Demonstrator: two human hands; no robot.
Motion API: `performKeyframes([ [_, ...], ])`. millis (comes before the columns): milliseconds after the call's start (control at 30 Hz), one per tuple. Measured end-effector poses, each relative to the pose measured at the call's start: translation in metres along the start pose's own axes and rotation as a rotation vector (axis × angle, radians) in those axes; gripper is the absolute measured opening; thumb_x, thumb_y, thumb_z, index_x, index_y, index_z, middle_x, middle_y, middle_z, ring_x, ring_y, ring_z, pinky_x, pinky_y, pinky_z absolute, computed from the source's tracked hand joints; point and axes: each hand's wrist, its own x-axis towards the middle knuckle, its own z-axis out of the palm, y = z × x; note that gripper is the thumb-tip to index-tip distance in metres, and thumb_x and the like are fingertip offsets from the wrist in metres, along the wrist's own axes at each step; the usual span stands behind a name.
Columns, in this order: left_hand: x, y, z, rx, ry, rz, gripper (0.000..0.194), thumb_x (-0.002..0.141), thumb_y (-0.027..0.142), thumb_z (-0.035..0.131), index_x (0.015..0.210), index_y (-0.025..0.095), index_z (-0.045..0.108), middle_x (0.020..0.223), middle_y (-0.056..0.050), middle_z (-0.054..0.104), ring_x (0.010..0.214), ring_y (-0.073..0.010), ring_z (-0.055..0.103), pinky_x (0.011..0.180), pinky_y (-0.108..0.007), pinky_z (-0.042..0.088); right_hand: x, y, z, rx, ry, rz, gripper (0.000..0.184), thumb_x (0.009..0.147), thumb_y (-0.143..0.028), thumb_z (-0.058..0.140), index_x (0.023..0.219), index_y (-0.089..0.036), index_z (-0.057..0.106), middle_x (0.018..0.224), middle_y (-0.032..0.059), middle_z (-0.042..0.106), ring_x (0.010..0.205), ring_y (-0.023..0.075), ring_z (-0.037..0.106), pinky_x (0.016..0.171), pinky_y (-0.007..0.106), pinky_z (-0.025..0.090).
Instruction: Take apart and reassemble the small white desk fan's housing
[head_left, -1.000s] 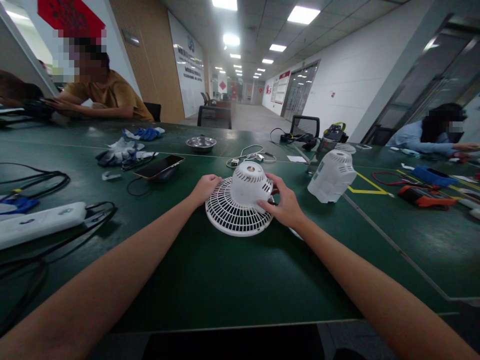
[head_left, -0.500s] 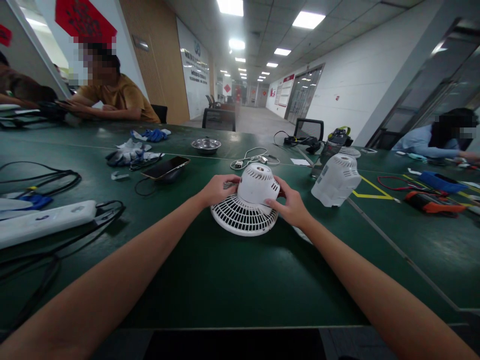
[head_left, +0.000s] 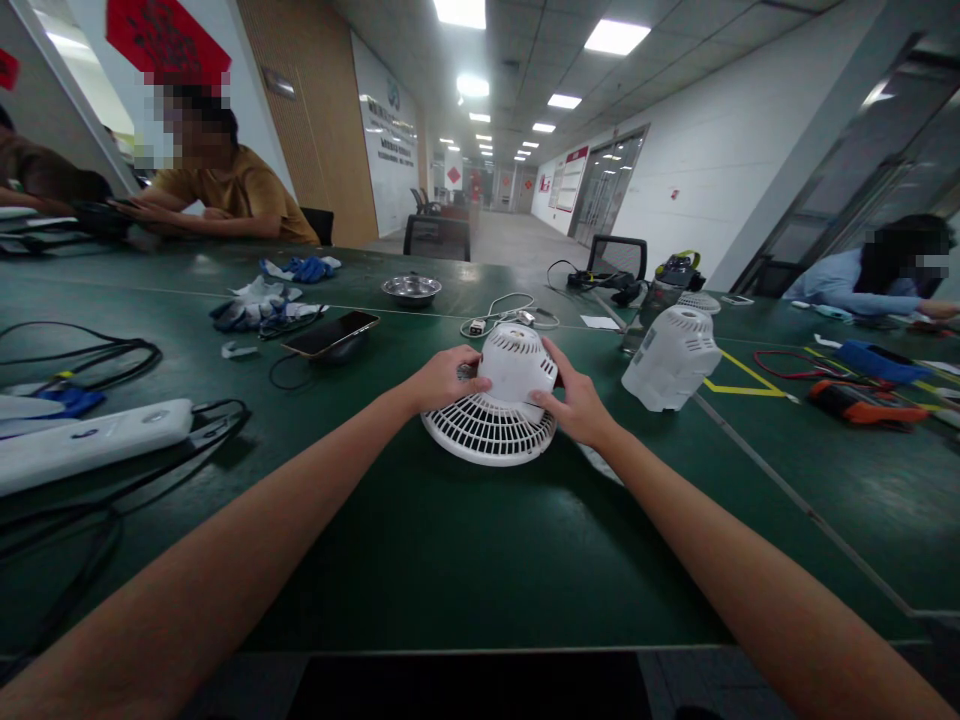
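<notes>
Green and dull-glossed, the counter (head_left: pixel 480 570) runs under everything, with a pale-walled office and a lit corridor beyond.

Both hands are clamped on one white housing (head_left: pixel 514 365). The left hand (head_left: pixel 444 382) grips its left side, thumb on the front; the right hand (head_left: pixel 577 400) curls round its right side, thumb also on the front.

Beneath the housing is a round white grille (head_left: pixel 491 435), resting on the counter right in front of the wearer.

As for containers, a shallow metal bowl (head_left: pixel 412 290) sits open side up beyond the grille, its inside too small to read. On the right, a clear container (head_left: pixel 658 305) with a dark top and yellow strap stands partly hidden; what it holds I can't tell.

The gripped housing points its narrower, vented end up, its axis close to upright; the grille spreads broad and low below.

Just behind lies a coiled white cable (head_left: pixel 510 320). A second housing (head_left: pixel 673 362) stands near, to the right, vents uppermost. Left of the grille are a phone (head_left: pixel 334 335), crumpled gloves (head_left: pixel 259 308) and, nearer, a white power strip (head_left: pixel 97 440).

Farther right, there's an orange-and-black meter (head_left: pixel 866 402) beside a blue object (head_left: pixel 881 362). People sit at both far sides, one in a mustard shirt (head_left: pixel 255 195).
</notes>
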Motion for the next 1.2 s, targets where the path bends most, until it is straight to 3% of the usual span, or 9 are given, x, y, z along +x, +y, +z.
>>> performKeyframes([
  [333,0.000,-0.001,-0.004,0.092,-0.032,0.073,0.048,0.087,0.054,0.059,0.110,0.013,0.069,0.111,-0.014,0.066,0.101,-0.0283,0.064,0.089,-0.044,0.049,0.000,-0.003,-0.003,0.023,-0.001,-0.051,0.084,0.084,-0.048,0.070,0.156,-0.024,0.034,0.144,0.0127,0.058,0.114,0.0330,0.065,0.099,0.053,0.053],
  [667,0.000,0.001,0.003,-0.003,-0.001,-0.001,0.060,0.078,0.056,0.071,0.122,0.016,0.062,0.117,-0.015,0.066,0.101,-0.0290,0.066,0.086,-0.045,0.053,0.002,-0.004,0.002,0.099,0.028,-0.014,0.085,0.081,-0.041,0.075,0.155,-0.025,0.037,0.144,0.0127,0.057,0.119,0.0333,0.063,0.099,0.054,0.055],
  [1000,0.000,-0.001,0.003,0.016,0.005,0.046,0.060,0.077,0.054,0.073,0.122,0.015,0.060,0.118,-0.017,0.066,0.103,-0.0301,0.065,0.088,-0.046,0.052,-0.001,-0.006,0.009,0.084,0.083,0.013,0.085,0.078,-0.041,0.076,0.153,-0.026,0.039,0.140,0.0120,0.061,0.115,0.0330,0.065,0.091,0.054,0.060],
  [1200,0.000,0.001,0.002,0.061,-0.010,0.067,0.068,0.070,0.050,0.080,0.124,0.014,0.060,0.120,-0.017,0.066,0.106,-0.0324,0.065,0.089,-0.049,0.053,0.001,-0.004,0.006,-0.056,0.076,-0.090,0.090,0.078,-0.054,0.074,0.154,-0.024,0.036,0.146,0.0157,0.055,0.122,0.0373,0.060,0.096,0.059,0.055],
])
